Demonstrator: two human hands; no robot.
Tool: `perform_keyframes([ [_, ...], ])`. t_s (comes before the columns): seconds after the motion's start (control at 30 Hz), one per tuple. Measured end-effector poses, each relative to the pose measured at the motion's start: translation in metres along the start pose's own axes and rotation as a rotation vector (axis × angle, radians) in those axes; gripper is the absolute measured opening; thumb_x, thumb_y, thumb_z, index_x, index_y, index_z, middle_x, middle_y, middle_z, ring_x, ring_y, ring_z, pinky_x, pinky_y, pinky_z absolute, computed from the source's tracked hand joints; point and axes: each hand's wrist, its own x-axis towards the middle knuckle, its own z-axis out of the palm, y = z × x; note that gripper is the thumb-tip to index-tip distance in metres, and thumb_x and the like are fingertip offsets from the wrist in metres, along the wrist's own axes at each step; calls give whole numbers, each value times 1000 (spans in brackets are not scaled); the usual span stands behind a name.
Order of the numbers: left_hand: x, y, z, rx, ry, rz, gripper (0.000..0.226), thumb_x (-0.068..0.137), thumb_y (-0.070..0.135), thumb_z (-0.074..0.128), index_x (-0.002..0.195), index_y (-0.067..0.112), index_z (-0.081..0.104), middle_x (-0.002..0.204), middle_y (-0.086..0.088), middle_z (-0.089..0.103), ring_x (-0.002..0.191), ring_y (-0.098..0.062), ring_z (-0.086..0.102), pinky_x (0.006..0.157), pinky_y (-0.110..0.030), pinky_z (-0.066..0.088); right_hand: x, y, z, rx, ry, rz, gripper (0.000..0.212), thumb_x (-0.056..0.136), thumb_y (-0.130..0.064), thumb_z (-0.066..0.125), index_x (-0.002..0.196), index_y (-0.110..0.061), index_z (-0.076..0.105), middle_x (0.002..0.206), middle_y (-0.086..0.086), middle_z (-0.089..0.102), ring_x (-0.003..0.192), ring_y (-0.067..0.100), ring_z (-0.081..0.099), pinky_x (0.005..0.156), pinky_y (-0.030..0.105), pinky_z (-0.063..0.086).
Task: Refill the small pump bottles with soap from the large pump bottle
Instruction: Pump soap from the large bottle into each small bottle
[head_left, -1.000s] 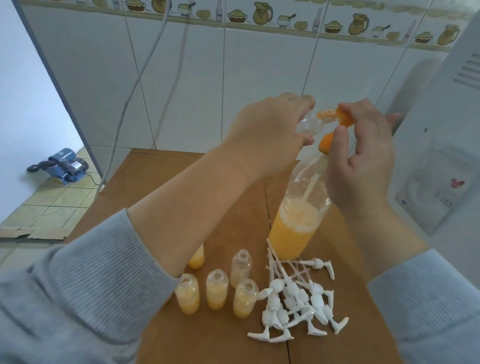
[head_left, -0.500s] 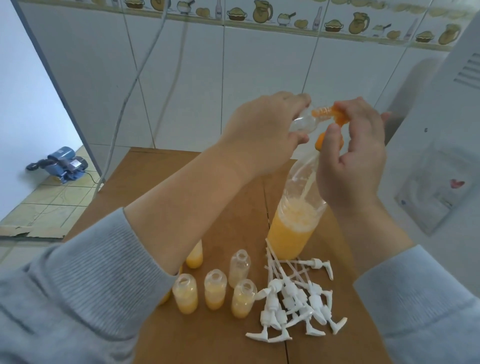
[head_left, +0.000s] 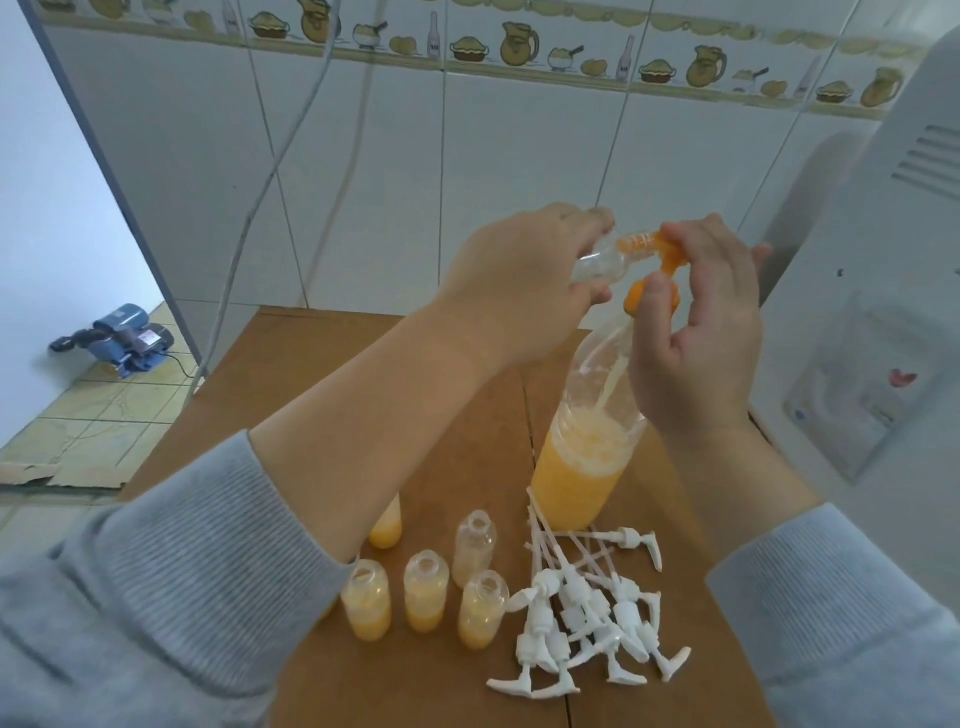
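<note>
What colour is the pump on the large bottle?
Orange pump, seen in the head view.

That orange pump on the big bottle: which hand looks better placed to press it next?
The right hand. Its fingers already curl round the orange pump head atop the large bottle. The left hand is busy holding the small bottle tilted at the spout, so it likely stays there.

Your left hand (head_left: 524, 280) is raised with fingers curled in a grip; your right hand (head_left: 696, 332) faces it, thumb and fingers pinching.
</note>
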Motion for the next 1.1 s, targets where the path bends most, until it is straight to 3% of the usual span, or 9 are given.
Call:
perform_keyframes([
  [0.2, -4, -5, 12, -38, -50, -20, 45, 89, 37, 59, 130, 21, 48, 116, 6, 58, 102, -16, 55, 84, -29, 43, -8, 7, 6, -5, -38, 25, 35, 91, -18, 40, 118, -4, 57, 119, 10, 59, 121, 20, 48, 118, 37, 16],
  [0.3, 2, -7, 3, -27, -77, -34, 44, 88, 39, 60, 129, 23, 49, 112, 9, 57, 88, -10, 51, 78, -23, 38, -5, 0, 1, -35, -102, 14, 39, 91, -23, 40, 123, -6, 53, 123, 9, 55, 122, 14, 44, 118, 41, 17],
  [0.37, 4, -6, -3, -79, -65, -54, 40, 87, 39, 62, 123, 25, 53, 105, 12, 55, 72, -3, 44, 72, -20, 33, 2, -5, -4, -19, -93, 29, 41, 91, -27, 39, 123, -8, 54, 124, 7, 55, 124, 5, 37, 119, 35, 9],
  [0.43, 5, -5, -2, -92, -39, -45, 38, 86, 39, 62, 120, 25, 54, 103, 13, 54, 68, -4, 41, 71, -21, 31, 4, -6, -5, -12, -57, 29, 40, 91, -27, 39, 122, -8, 54, 124, 6, 56, 124, 3, 36, 118, 32, 7],
  [0.57, 0, -2, 4, -43, -38, -17, 39, 89, 37, 59, 123, 22, 51, 110, 8, 57, 83, -12, 47, 78, -24, 38, -5, 1, 4, -29, -24, 11, 37, 88, -18, 42, 120, -5, 54, 121, 9, 56, 120, 13, 44, 118, 41, 15],
  [0.67, -1, -4, 8, -29, -74, -26, 39, 90, 37, 58, 124, 19, 51, 114, 5, 59, 97, -14, 55, 83, -28, 42, -10, 4, 9, -32, -51, 49, 38, 89, -20, 40, 121, -6, 54, 122, 9, 56, 121, 17, 46, 118, 38, 14],
  [0.9, 6, -3, -8, 8, -56, 10, 40, 89, 40, 58, 124, 22, 51, 111, 9, 59, 95, -13, 53, 82, -28, 42, 5, 2, -4, -20, 5, -61, 36, 92, -21, 39, 114, -2, 60, 117, 15, 60, 123, 15, 42, 117, 43, 16],
  [1.0, 5, -1, -3, -29, -34, 11, 37, 89, 38, 59, 120, 19, 54, 107, 6, 59, 87, -13, 52, 78, -27, 42, 3, 7, 2, 3, 78, -43, 33, 92, -16, 40, 111, -1, 62, 113, 14, 62, 120, 14, 45, 116, 32, 12],
  [1.1, 3, -4, 4, -44, -52, -7, 34, 89, 37, 59, 117, 17, 55, 105, 5, 60, 92, -14, 53, 77, -25, 40, -3, 11, 10, 7, 64, -28, 32, 90, -14, 40, 110, -1, 62, 111, 14, 62, 115, 19, 52, 116, 34, 13],
])
